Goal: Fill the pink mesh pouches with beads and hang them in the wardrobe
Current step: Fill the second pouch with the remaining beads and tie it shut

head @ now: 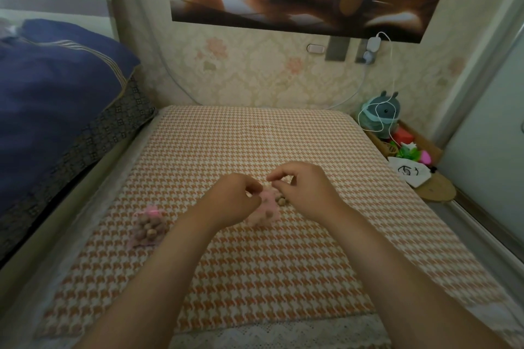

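A pink mesh pouch with some brown beads inside lies on the orange houndstooth table top, between my two hands. My left hand pinches the pouch's upper left edge. My right hand has its thumb and fingers curled just above the pouch's mouth, pinching something small that I cannot make out. A few loose wooden beads lie beside the pouch. A second pink mesh pouch, full of beads and tied with a pink string, rests on the cloth to the left.
A bed with a dark blue quilt borders the table on the left. At the right are a teal plush toy, a box of colourful bits, a white drawstring bag and a white cable from the wall socket.
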The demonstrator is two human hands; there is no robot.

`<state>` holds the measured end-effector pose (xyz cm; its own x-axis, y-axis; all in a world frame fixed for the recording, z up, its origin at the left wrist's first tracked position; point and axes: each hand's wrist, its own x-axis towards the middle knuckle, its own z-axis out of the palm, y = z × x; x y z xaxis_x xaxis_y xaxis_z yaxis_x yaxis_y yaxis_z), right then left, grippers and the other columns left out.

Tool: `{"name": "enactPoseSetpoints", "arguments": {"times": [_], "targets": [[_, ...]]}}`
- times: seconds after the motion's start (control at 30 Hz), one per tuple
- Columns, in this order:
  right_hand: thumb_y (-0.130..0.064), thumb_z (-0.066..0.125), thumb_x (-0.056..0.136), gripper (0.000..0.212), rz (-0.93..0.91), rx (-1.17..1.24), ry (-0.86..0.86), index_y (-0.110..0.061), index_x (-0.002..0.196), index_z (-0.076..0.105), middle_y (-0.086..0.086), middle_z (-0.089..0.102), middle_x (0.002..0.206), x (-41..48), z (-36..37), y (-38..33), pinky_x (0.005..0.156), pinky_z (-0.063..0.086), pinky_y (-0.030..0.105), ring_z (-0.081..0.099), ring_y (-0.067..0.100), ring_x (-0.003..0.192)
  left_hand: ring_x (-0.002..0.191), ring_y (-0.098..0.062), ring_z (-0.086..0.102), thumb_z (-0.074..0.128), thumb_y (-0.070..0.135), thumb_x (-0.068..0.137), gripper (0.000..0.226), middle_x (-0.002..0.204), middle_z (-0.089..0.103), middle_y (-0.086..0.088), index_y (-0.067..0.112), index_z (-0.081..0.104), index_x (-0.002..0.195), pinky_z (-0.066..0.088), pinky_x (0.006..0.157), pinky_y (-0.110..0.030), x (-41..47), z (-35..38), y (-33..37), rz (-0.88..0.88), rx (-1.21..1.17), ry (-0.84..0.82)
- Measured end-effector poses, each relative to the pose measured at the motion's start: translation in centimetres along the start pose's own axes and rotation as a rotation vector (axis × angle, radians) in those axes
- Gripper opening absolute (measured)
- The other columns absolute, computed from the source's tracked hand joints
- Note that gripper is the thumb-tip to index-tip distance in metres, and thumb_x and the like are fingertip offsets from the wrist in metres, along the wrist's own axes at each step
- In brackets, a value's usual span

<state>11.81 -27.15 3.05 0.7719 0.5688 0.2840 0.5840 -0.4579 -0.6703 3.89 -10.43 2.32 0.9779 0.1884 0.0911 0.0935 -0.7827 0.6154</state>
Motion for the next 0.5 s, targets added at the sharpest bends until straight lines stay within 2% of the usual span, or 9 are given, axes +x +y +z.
{"name": "enactPoseSetpoints", "arguments": {"times": [0.07, 0.13, 0.2, 0.33, 0.5], "targets": [[-0.020, 0.068, 0.095, 0.015, 0.045, -0.037, 0.036, -0.026, 0.104, 0.077, -0.016, 0.073, 0.106, 0.4, -0.1, 0.8, 0.081, 0.050, 0.020, 0.058, -0.016, 0.076, 0.092, -0.004, 0.059, 0.060, 0.022, 0.092, 0.027, 0.117, 0.069, 0.006, 0.019, 0.071, 0.117, 0.043, 0.081, -0.017, 0.1, -0.4, -0.1, -0.001, 0.048, 0.023], [-0.022, 0.067, 0.095, 0.015, 0.102, -0.107, 0.017, -0.028, 0.106, 0.075, -0.015, 0.071, 0.111, 0.7, 0.0, 1.8, 0.092, 0.052, 0.027, 0.062, -0.004, 0.097, 0.087, -0.004, 0.059, 0.060, 0.023, 0.092, 0.024, 0.109, 0.070, 0.007, 0.020, 0.073, 0.112, 0.044, 0.075, -0.016, 0.2, -0.7, -0.4, -0.011, 0.078, 0.050], [-0.024, 0.067, 0.095, 0.016, 0.161, -0.191, -0.028, -0.030, 0.109, 0.074, -0.012, 0.070, 0.114, 0.9, 0.5, 2.8, 0.095, 0.053, 0.033, 0.064, 0.008, 0.106, 0.082, -0.003, 0.061, 0.061, 0.024, 0.091, 0.020, 0.103, 0.071, 0.008, 0.022, 0.074, 0.107, 0.045, 0.068, -0.014, 0.2, -0.9, -0.6, -0.029, 0.092, 0.072], [-0.025, 0.064, 0.096, 0.019, 0.238, -0.309, -0.101, -0.032, 0.112, 0.074, -0.009, 0.070, 0.118, 1.1, 1.7, 3.9, 0.089, 0.054, 0.035, 0.065, 0.014, 0.105, 0.077, -0.001, 0.058, 0.063, 0.026, 0.091, 0.020, 0.101, 0.070, 0.008, 0.021, 0.073, 0.107, 0.040, 0.060, -0.011, 0.2, -0.8, -0.9, -0.042, 0.124, 0.107], [-0.025, 0.062, 0.095, 0.019, 0.217, -0.440, -0.154, -0.032, 0.104, 0.077, -0.008, 0.073, 0.106, 1.3, 3.1, 4.1, 0.081, 0.058, 0.037, 0.068, 0.016, 0.093, 0.087, -0.006, 0.062, 0.065, 0.030, 0.089, 0.025, 0.110, 0.070, 0.006, 0.021, 0.071, 0.112, 0.048, 0.075, -0.020, 0.2, 0.1, -0.9, -0.027, 0.096, 0.097]]}}
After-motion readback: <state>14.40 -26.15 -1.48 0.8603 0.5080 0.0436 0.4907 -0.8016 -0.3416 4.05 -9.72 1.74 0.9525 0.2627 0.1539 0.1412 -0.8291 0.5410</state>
